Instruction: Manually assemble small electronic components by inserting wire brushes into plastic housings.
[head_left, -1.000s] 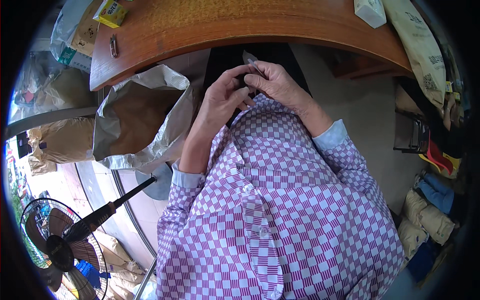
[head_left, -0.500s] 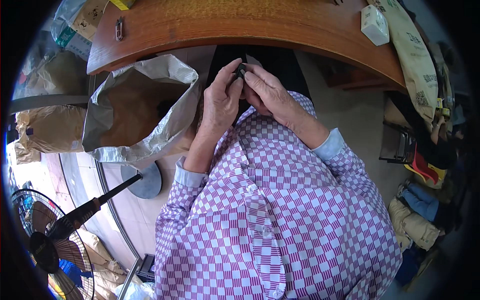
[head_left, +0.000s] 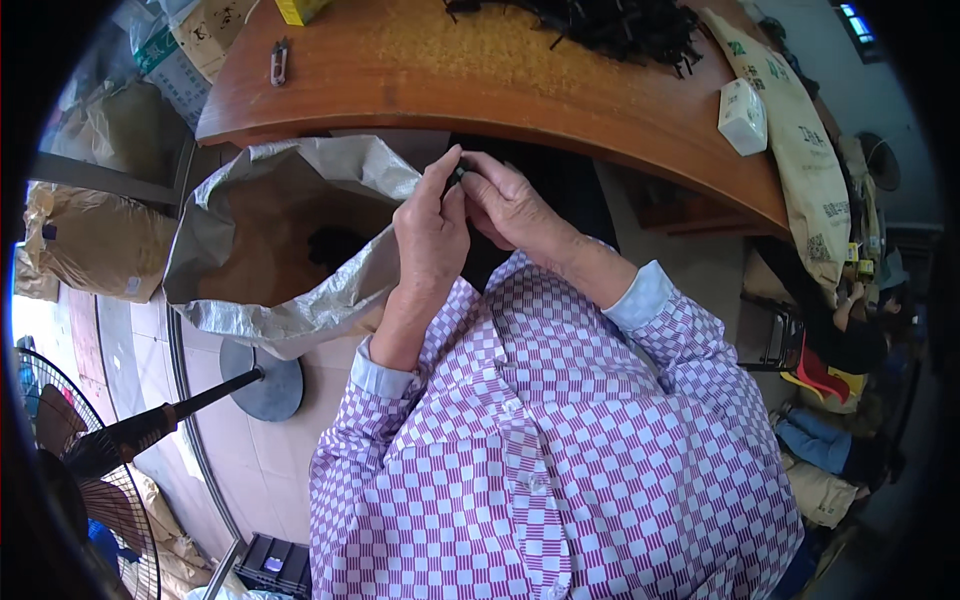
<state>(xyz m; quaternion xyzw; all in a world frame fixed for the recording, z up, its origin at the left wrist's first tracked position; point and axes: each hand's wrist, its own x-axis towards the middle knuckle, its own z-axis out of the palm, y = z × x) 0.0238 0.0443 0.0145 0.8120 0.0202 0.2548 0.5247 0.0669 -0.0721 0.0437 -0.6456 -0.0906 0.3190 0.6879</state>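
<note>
In front of my body, just below the desk's edge, both hands meet fingertip to fingertip around a small black piece (head_left: 460,173). Most of it is hidden by the fingers, so its kind does not show. My left hand (head_left: 432,228) pinches it from the left, thumb and fingers pressed together. From the right, my right hand (head_left: 515,205) closes on the same piece with bent fingers. Left of my hands stands a wide-open silvery sack (head_left: 275,322) with a brown inside. A dark heap (head_left: 335,248) lies in it.
A wooden desk (head_left: 400,80) spans the far side, with a pile of thin black pieces (head_left: 625,30), thread snips (head_left: 279,62) and a white tissue pack (head_left: 742,117) on it. A standing fan (head_left: 95,450) is at lower left. Another person (head_left: 815,440) is at far right.
The view has tilted up, bringing the black pile on the desk into sight. My hands stay together on the small black piece, slightly lower and further left in the picture.
</note>
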